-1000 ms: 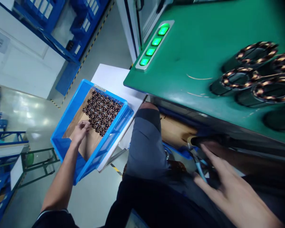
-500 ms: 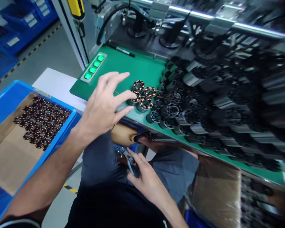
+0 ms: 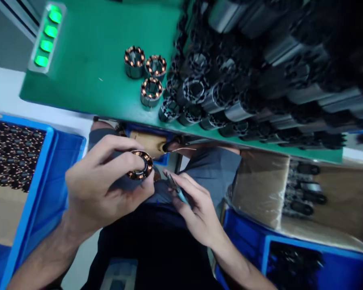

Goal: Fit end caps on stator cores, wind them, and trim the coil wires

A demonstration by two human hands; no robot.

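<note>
My left hand (image 3: 109,173) grips a copper-wound motor stator (image 3: 147,159), a black ring with copper coils, above my lap. A loose copper wire (image 3: 184,149) runs off to the right near it. In my right hand (image 3: 196,201) is a pair of cutting pliers (image 3: 178,189) with light blue handles, the jaws pointing up and left toward the stator but apart from it. Three more wound stators (image 3: 151,92) stand upright on the green work surface (image 3: 87,72), beyond my left hand.
Many unwound stator cores (image 3: 196,90) stand in rows and stacks on the right of the green surface. A panel of green lit buttons (image 3: 46,45) lies at its left. A blue bin (image 3: 33,201) holds wound stators at left. Cardboard (image 3: 260,185) and another blue bin (image 3: 269,257) are at lower right.
My left hand has picked one stator from the group and brought it down over my lap. My right hand has raised the pliers closer to it. The view has shifted downward and closer.
</note>
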